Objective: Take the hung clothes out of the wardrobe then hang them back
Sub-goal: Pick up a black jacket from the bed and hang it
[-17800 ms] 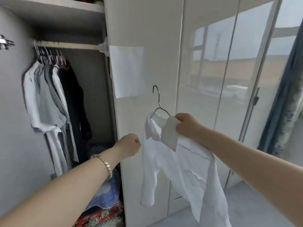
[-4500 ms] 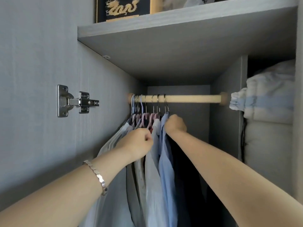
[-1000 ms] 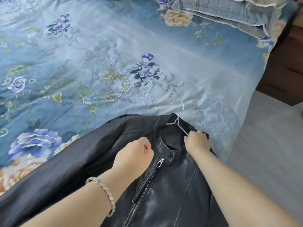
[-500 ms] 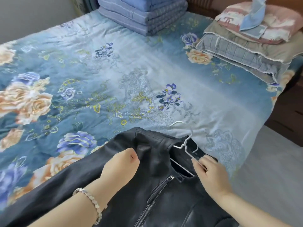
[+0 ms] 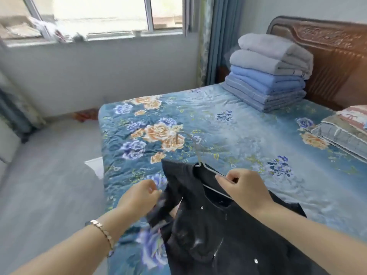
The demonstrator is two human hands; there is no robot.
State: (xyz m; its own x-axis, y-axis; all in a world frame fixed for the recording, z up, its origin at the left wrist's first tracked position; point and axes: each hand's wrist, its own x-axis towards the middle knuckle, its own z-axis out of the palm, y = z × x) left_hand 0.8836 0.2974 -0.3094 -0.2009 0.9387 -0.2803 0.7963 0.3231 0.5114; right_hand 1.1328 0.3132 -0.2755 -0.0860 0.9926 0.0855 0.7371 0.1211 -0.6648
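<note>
Over the bed's near edge lies the black jacket, left hand clutching its front and right hand pinching the wire hanger at the collar: apparently the unhanging step, next needing the wire drawn clear of the neck.

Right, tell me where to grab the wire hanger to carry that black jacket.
Grip the hanger at its neck, just under the hook, coming from above. The hook sticks up clear of the jacket collar, while the lower wire sits partly inside the garment. The right hand pinches one sloping wire and the left hand holds the jacket's edge.
</note>
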